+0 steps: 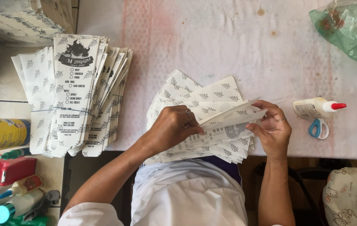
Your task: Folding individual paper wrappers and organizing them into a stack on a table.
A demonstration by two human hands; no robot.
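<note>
1. The table [237, 37] carries a white cloth with faint pink staining and fills the upper and middle view.
2. A bundled stack of finished bags [76, 94] lies at the left edge of the table, fanned, white with a grey leaf pattern. The top bag shows a black flame emblem above columns of small black print.
3. A fanned pile of printed sheets [199, 94] with the same leaf pattern lies at the near edge of the table, directly in front of the person.
4. The left hand [172, 127] rests on the pile, its fingers pressed down on a folded sheet [228, 121] that lies on top.
5. The right hand [272, 127] pinches the right end of the folded sheet between thumb and fingers; how tightly cannot be judged.
6. A green plastic bag [346, 27] lies at the upper right corner.
7. A yellow-labelled canister [0, 134] lies on its side at the left.
8. A white glue bottle [317, 107] with a red cap lies right of the hands, just above blue-handled scissors [319, 128].
</note>
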